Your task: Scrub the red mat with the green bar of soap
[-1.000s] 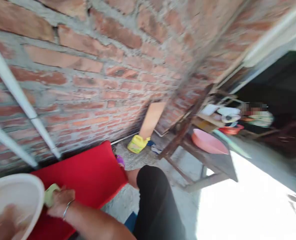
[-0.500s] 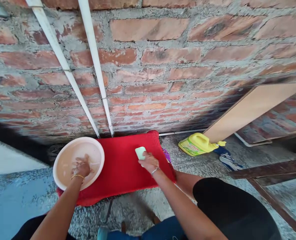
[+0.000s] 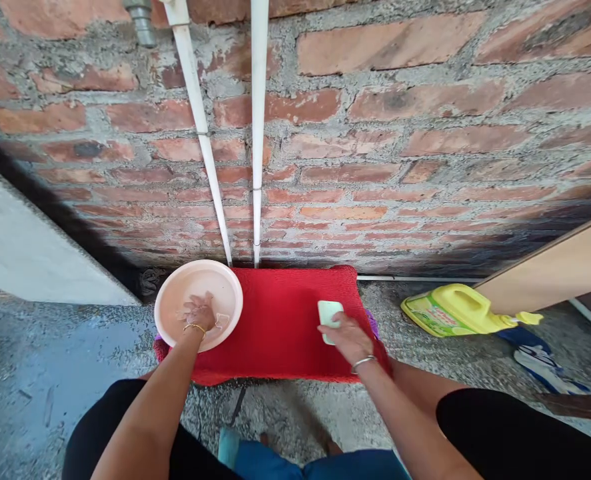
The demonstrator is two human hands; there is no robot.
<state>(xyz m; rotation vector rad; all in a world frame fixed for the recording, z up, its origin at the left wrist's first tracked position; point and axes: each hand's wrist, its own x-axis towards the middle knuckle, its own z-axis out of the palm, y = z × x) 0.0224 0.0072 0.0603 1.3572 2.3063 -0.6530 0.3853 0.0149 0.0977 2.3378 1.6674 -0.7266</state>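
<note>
Head view: pale green block (image 3: 329, 312) over red cloth (image 3: 282, 333).
I see right hand (image 3: 351, 338) pinching its near half; left hand (image 3: 200, 313) spread in basin (image 3: 164, 300), nothing visibly held. I judge the block light, stiff, possibly slippery: grip opposite edges.

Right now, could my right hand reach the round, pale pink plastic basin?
Probably yes: only red cloth shows between your right hand, holding a pale green rectangular block, and the basin, where your left hand is.
</note>
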